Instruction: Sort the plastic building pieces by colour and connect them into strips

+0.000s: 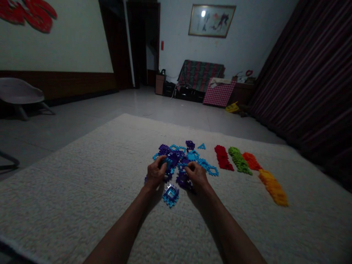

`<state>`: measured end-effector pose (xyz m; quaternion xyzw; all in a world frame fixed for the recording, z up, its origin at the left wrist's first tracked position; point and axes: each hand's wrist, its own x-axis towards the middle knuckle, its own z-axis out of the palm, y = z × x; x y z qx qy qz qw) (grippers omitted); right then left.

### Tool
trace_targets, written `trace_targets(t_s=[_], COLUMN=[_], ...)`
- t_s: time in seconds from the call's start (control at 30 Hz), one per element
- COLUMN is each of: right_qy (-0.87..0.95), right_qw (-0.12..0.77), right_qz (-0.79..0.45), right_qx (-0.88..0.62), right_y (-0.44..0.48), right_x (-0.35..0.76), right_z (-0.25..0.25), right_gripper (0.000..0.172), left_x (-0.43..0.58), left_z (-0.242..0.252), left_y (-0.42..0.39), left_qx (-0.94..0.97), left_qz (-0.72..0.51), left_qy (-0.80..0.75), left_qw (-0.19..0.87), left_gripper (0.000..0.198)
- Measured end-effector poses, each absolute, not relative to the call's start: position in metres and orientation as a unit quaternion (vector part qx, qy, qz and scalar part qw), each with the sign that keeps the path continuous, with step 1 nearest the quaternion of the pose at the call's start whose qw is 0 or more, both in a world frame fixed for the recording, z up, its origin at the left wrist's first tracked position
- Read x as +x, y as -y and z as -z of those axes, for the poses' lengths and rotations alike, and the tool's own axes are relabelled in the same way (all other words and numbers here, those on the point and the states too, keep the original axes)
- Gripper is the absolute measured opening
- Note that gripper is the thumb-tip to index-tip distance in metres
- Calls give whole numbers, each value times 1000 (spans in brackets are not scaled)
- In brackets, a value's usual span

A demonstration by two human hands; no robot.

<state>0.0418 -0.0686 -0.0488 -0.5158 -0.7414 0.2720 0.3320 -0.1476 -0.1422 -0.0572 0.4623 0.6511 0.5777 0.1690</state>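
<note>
My left hand [156, 172] is closed around a blue plastic building tile [168, 161] with toothed edges, held over the left side of a mixed pile. Across from it, the fingers of my right hand [197, 175] pinch the edge of what looks like a light-blue tile [182, 167]. Purple interlocking tiles [173, 157] and light-blue ones lie heaped between and behind both hands. Nearer to me, a small stack of blue and purple tiles [171, 195] rests on the mat. More light-blue frame pieces [212, 170] lie right of the pile. My fingers partly hide the held pieces.
Sorted rows of red tiles [223, 158], green tiles [240, 160], orange tiles [251, 161] and yellow tiles [273, 187] lie on the right. A light-blue triangle [202, 146] sits behind the pile. Everything rests on a pale textured mat [90, 176]. A chair [20, 91] stands far left.
</note>
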Motion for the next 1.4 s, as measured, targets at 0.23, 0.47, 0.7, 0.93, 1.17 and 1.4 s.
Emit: trace_targets(t_s=[0.23, 0.47, 0.7, 0.93, 1.17, 1.4], right_qy=[610, 664, 865, 911, 880, 864], right_qw=[452, 447, 276, 115, 214, 231], right_qz=[-298, -211, -250, -181, -209, -206], right_qx=[-579, -561, -336, -352, -370, -397], right_y=[36, 60, 129, 173, 172, 171], right_x=[114, 129, 60, 34, 23, 20], right_z=[51, 41, 34, 34, 47, 57], right_gripper=[34, 28, 19, 47, 41, 47], left_x=[-91, -79, -153, -174, -171, -173], left_z=[34, 18, 23, 42, 50, 36], left_y=[94, 86, 126, 162, 164, 133], left_qx=[509, 561, 536, 534, 526, 574], left_qz=[-512, -458, -444, -425, -445, -341], left_qy=[-641, -640, -694, -714, -710, -743], left_qw=[260, 257, 186, 159, 145, 38], left_gripper=[40, 40, 30, 25, 28, 40])
